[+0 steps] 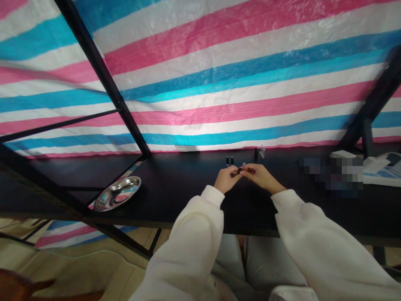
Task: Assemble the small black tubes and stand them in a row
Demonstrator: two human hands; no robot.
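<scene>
Over the black table, both my hands meet at a small dark piece [239, 171], perhaps a cap; its exact kind is too small to make out. My left hand [224, 179] is closed, thumb and fingers pinching it from the left. From the other side my right hand [259, 174] is closed too, its fingertips on the same piece. Just beyond the left hand stand two small dark tubes [232, 160] with light lower parts. Farther back are a black tube [256, 154] and a clear small object [262, 151]. A tiny clear bit [244, 164] shows behind my fingertips.
On the left of the black table [175, 200] lies a shiny metal dish [102, 200]. A blurred-out patch [332, 171] and white items [380, 169] are at the right. Black frame bars [103, 75] stand before a striped plastic sheet [219, 96].
</scene>
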